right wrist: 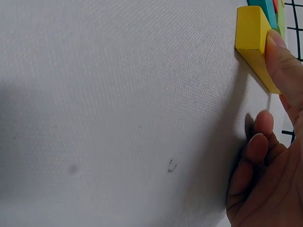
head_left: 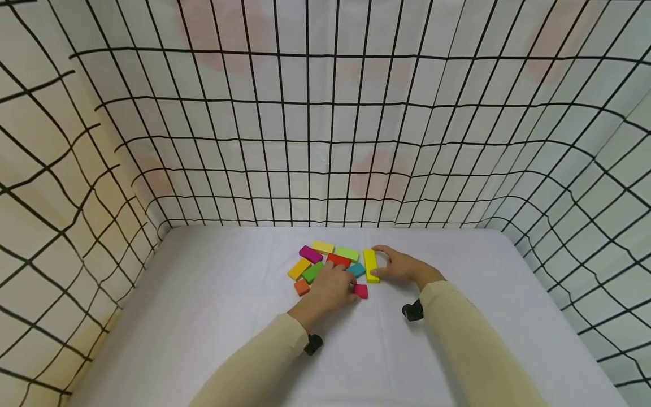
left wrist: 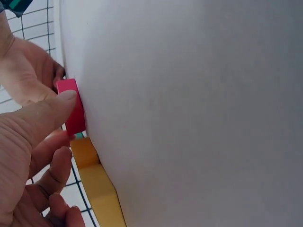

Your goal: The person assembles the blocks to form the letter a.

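My left hand [head_left: 331, 287] pinches a small pink block [head_left: 361, 291] at the near side of a cluster of coloured blocks. In the left wrist view the thumb lies on the pink block [left wrist: 76, 116], with the other fingers curled below. A long yellow block [head_left: 370, 267] stands at the cluster's right edge. My right hand [head_left: 399, 264] grips it from the right, one finger at its far end and the thumb near its close end. The right wrist view shows the thumb against the side of the yellow block [right wrist: 250, 28]. A red block [head_left: 338, 260] and a teal block [head_left: 357, 269] lie beyond my left hand.
Left of my left hand lie green [head_left: 312, 272], amber [head_left: 299, 269] and orange [head_left: 302, 287] blocks. Magenta [head_left: 311, 254], pale yellow [head_left: 322, 247] and lime [head_left: 348, 254] blocks form the far side. Black wire grid [head_left: 320, 141] surrounds the white table [head_left: 203, 316].
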{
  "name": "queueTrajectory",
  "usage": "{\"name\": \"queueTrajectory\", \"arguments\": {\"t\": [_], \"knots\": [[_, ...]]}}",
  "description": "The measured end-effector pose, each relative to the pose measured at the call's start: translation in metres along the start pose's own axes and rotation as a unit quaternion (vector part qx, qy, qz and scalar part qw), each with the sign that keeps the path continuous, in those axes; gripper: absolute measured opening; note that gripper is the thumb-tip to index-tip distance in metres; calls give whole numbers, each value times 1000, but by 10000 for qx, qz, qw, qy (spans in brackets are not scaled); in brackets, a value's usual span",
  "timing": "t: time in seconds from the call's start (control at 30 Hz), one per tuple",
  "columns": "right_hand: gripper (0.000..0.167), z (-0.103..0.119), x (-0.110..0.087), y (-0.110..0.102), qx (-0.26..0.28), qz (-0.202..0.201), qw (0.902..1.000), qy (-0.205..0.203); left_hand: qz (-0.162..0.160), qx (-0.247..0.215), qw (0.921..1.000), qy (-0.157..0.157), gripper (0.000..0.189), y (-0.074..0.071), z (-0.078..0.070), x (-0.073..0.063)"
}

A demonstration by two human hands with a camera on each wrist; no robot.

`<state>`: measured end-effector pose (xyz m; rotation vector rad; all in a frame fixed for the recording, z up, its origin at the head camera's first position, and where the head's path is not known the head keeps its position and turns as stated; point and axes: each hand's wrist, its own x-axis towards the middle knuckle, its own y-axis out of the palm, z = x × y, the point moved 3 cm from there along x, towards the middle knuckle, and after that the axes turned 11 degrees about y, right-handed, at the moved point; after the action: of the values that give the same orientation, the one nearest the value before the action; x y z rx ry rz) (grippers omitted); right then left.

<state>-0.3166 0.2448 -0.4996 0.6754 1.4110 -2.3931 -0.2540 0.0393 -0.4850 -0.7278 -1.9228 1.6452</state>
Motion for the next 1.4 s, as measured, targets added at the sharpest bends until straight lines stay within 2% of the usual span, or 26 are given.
{"name": "queueTrajectory", "arguments": {"t": [0.23,0.33,0.5,0.63,1.0,1.4], "knots": [[81,1,-1,1,96,76,9998,157,-17,-259,9993,-272,35,5,-6,10],[81,3,-3,1,93,119,9998,99,-80,-328,9980,-537,36,8,-8,14],[81,4,-6,2,188,187,9996,96,-119,-748,9922,-994,36,10,-10,16],[83,5,-7,2,234,230,9993,152,-90,-858,9889,-1208,37,11,-12,18],[83,3,-5,4,310,226,9992,76,-6,-689,9903,-1208,44,11,-19,22],[84,2,-6,4,277,134,9995,78,-41,-697,9912,-1127,40,7,-24,20]]}}
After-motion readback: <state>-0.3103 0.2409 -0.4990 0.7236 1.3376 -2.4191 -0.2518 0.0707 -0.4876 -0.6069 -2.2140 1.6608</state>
